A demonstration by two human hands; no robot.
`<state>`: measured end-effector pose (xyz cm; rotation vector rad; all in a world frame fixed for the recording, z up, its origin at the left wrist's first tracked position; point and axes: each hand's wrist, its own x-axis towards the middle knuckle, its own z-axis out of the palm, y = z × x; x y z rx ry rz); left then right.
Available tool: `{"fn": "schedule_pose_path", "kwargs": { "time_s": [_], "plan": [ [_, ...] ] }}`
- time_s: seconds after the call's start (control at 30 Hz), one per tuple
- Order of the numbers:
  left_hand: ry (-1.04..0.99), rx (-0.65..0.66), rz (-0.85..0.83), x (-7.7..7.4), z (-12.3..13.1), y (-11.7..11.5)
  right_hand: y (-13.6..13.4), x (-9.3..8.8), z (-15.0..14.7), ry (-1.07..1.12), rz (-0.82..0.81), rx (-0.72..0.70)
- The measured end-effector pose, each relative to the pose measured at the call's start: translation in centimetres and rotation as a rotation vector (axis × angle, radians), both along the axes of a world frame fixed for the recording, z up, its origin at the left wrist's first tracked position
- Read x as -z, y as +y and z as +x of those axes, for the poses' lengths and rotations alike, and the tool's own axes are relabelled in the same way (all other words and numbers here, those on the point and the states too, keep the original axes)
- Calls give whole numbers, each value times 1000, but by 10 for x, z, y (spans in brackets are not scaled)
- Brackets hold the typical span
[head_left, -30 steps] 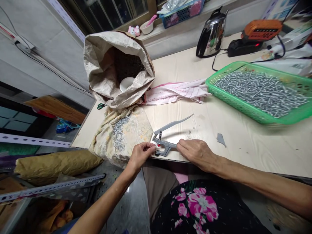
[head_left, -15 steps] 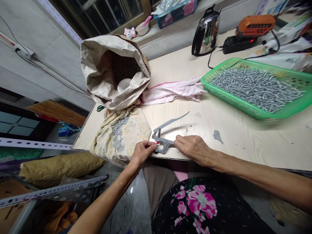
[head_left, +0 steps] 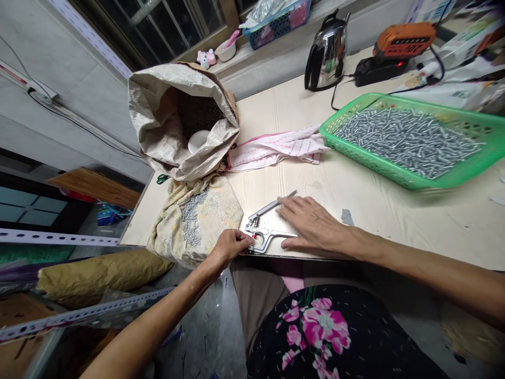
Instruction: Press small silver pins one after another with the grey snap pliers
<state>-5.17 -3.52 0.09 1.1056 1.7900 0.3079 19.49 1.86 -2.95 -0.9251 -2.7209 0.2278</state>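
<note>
A grey metal hand-press plier with a spring lies near the table's front edge, its two long handles spread apart toward the right. My left hand is closed in a pinch at the plier's jaw, beside a small red part; whatever sits between the fingertips is too small to make out. Fingers stretched and thumb apart, my right hand reaches over the handles. Its fingertips are at the upper handle, and the thumb is near the end of the lower one.
Small metal pins lie on a patterned cloth at left. Behind it, an open woven sack holds dark pieces and a white dish. A green basket of metal pins, a pink-white towel and a kettle stand farther back.
My right hand has let go of the lower handle, spread its fingers and moved up to the upper handle. That handle sits slightly lower. My left hand stays at the jaw.
</note>
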Motion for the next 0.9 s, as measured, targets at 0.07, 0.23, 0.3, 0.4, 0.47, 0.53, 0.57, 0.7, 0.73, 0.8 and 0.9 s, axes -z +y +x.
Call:
{"fn": "schedule_pose_path", "kwargs": {
  "time_s": [0.07, 0.23, 0.3, 0.4, 0.47, 0.53, 0.57, 0.7, 0.73, 0.8, 0.9],
  "plan": [
    [5, 8, 1, -1, 0, 0, 12, -1, 3, -33, -13, 8],
    [15, -17, -6, -3, 3, 0, 24, -2, 3, -80, -107, -27],
    [11, -41, -12, -5, 5, 0, 22, -4, 3, -64, -111, -25],
    [24, -52, -16, -6, 6, 0, 16, -8, 3, -42, -114, -18],
    [54, -27, -25, -7, 5, -1, 12, -9, 5, -23, -118, -17],
    [141, 46, -6, -7, 4, -4, 7, -10, 7, 23, -113, -29],
    [217, 93, 57, -7, 5, -7, 4, -9, 8, 51, -108, -39],
    [497, 370, 573, -3, 20, -14, -3, -4, 8, 111, -83, -62],
    [506, 473, 676, -1, 25, -12, -3, -3, 8, 112, -76, -53],
    [479, 698, 772, 3, 35, -2, -4, -3, 7, 111, -67, -29],
    [427, 944, 754, 7, 43, 22, -5, -8, 8, 57, -111, 36]
  ]
}}
